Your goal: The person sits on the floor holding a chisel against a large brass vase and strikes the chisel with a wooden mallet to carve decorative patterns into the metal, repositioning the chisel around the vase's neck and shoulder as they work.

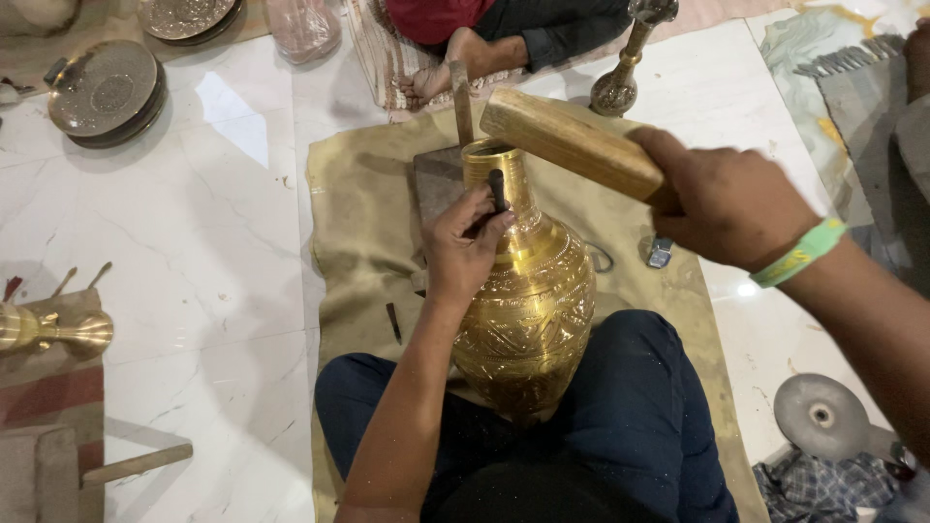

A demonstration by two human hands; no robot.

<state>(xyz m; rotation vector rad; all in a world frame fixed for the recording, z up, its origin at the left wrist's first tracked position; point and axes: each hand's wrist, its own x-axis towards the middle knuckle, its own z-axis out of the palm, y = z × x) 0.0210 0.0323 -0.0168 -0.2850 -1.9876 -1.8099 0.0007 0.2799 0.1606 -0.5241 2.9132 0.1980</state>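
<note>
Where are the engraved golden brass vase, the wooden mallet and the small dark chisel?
Engraved golden brass vase [533, 310], head view, patterned belly.
Wooden mallet [567, 140], head view, middle of block.
Small dark chisel [497, 186], head view, shaft above fingers.

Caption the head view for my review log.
Left hand steadies a chisel on an engraved brass vase; right hand raises a wooden mallet.
</note>
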